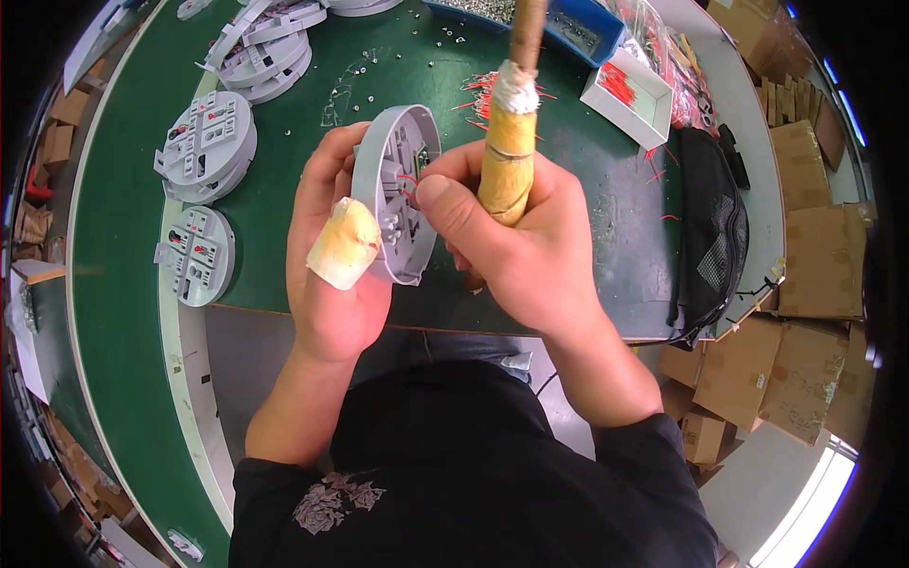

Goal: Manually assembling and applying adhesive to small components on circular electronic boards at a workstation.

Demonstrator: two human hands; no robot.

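Note:
My left hand [322,237] is closed around a round grey plastic housing [372,180], tipped up on its edge with its open side facing right. Yellow tape or a yellow cover wraps the left thumb [347,241]. Inside the housing are a small circuit board and short red wires [407,185]. My right hand [530,237] grips a brown rod-like tool wrapped in yellow tape [509,156], which points up and away. Its right thumb and index finger meet at the housing's open side, by the red wires; whether they pinch a wire is hard to make out.
Similar grey housings [204,147] stand along the left of the green table [379,85], some stacked. Beyond my hands are red wires [478,99], loose small metal parts, a blue tray [578,38] and a white box [639,109]. A black mesh pouch [715,227] lies right; cardboard boxes [819,256] stand beyond it.

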